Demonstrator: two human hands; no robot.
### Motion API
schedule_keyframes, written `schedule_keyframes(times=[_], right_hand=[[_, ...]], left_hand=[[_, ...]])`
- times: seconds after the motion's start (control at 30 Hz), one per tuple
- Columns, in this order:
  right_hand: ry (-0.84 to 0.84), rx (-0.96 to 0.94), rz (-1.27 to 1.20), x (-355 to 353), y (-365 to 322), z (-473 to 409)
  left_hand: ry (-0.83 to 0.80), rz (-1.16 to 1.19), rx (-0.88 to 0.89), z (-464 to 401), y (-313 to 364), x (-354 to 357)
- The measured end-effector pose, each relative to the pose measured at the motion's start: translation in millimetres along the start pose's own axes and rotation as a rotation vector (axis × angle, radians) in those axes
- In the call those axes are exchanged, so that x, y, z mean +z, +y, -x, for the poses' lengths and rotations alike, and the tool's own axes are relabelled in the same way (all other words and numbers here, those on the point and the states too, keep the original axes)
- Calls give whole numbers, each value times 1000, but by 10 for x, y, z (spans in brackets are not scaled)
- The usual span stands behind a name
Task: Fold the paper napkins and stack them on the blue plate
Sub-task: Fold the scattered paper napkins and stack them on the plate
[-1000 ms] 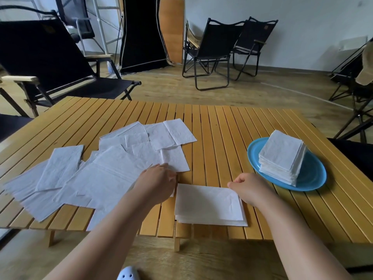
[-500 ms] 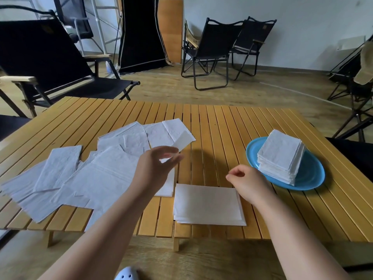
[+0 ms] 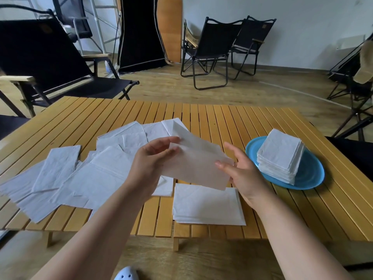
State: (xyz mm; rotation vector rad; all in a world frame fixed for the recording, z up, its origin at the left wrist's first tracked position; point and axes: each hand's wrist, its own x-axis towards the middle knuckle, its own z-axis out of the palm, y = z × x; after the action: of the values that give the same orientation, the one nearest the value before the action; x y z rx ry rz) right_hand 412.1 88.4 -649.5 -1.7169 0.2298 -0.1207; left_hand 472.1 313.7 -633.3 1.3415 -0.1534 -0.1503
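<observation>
Thin white paper napkin (image 3: 196,161): featherlight, limp, easily torn. Pinched by left hand (image 3: 150,161) fingers; right hand (image 3: 241,168) fingers spread loosely underneath, left of round blue plate (image 3: 308,174). Best pinched gently at corners.

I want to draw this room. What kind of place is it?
Probably a plain indoor room set up with camping gear, not a home kitchen. A slatted folding table holds the napkins, black folding chairs stand about on a wooden floor, and the wall is bare white.

A slatted wooden table (image 3: 222,118) is seen. Loose unfolded napkins (image 3: 66,178) are spread toward its left edge, a flat pile (image 3: 205,207) lies at the near edge, and a blue plate (image 3: 308,176) sits toward the right edge.
</observation>
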Motion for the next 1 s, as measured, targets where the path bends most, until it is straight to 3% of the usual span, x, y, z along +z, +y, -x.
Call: schedule_keyframes(times=[0.13, 0.3, 0.57, 0.87, 1.0], right_hand=[[93, -134, 58, -18, -38, 29], [157, -178, 246, -27, -49, 93], [328, -259, 302, -59, -50, 48], [299, -233, 270, -72, -75, 65], [142, -21, 372, -126, -51, 58]], left_hand=[[-22, -81, -5, 6, -34, -4], [3, -257, 25, -13, -90, -6], [78, -407, 115, -42, -95, -28], [24, -387, 78, -24, -98, -13], [-25, -514, 2, -38, -119, -31]])
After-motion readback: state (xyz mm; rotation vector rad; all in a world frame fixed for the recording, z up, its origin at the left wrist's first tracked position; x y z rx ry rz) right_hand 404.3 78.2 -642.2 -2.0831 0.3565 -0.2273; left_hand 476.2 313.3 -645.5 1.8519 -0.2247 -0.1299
